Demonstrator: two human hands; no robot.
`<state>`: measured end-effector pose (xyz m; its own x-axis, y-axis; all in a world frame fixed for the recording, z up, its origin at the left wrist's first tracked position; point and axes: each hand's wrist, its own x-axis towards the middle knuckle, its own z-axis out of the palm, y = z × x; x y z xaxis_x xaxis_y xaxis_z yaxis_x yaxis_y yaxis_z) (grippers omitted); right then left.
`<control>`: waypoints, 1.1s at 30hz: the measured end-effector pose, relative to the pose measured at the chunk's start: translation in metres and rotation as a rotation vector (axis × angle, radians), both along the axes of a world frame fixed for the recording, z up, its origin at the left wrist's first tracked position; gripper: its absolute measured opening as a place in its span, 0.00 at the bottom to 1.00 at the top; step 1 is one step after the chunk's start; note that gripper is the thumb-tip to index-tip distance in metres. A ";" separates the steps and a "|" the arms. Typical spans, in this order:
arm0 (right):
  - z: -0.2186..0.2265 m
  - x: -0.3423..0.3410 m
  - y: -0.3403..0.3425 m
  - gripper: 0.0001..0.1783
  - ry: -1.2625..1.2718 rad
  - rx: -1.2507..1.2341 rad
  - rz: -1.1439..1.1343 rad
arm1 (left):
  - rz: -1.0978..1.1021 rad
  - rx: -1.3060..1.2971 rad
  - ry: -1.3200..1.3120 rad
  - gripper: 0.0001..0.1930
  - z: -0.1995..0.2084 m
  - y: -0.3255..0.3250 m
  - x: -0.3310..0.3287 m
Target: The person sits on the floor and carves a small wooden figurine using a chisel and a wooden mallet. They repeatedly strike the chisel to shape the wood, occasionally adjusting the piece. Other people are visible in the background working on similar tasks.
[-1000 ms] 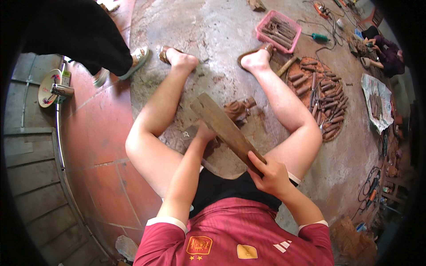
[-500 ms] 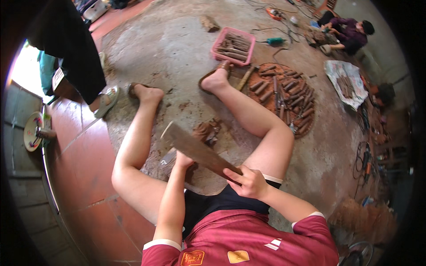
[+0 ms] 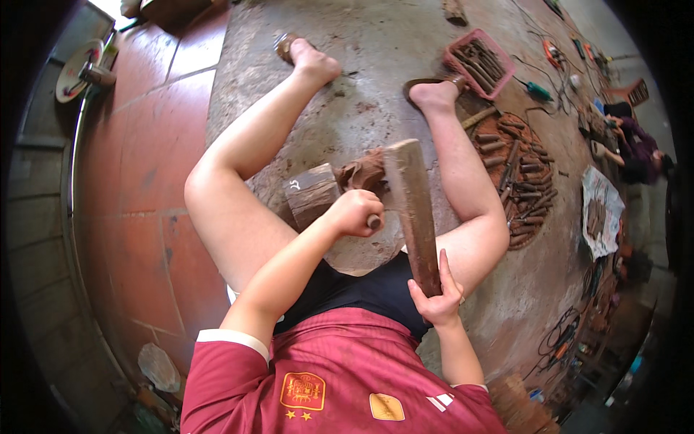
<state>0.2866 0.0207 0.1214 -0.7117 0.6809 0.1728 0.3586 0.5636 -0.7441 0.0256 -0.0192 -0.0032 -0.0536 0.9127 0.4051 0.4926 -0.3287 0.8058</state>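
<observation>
My left hand (image 3: 353, 214) is closed round a short brown tool handle (image 3: 373, 221); only its round end shows, and the rest of the tool is hidden. In my right hand (image 3: 441, 291) is the lower, narrower end of a long wooden mallet (image 3: 413, 206), shaped like a flat club and held up beside the left hand. Just beyond the left hand, between my legs, lies a reddish-brown carved piece of wood (image 3: 363, 172). A rough wood block (image 3: 313, 195) with a pale mark sits to its left.
Many wooden-handled tools (image 3: 526, 195) lie on a round reddish tray to the right. Behind them stands a pink basket (image 3: 499, 85) of more tools. A green power tool (image 3: 536, 91) and cables lie farther right, near a seated person (image 3: 636, 145). A white sack (image 3: 602, 210) lies at right.
The view has swung left. The mallet has turned from slanting leftward to nearly upright, apart from the left hand. The tool handle's end now shows in my left fist. The standing person has left view.
</observation>
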 end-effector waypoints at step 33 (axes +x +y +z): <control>-0.005 -0.016 -0.008 0.40 0.153 -0.448 -0.081 | 0.461 -0.044 -0.826 0.06 0.013 0.005 -0.051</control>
<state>0.2706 0.0130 0.1165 -0.6421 0.7649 -0.0514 0.2553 0.1502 -0.9551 -0.0258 -0.0141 0.0101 -0.6671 0.7437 0.0439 -0.1652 -0.2051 0.9647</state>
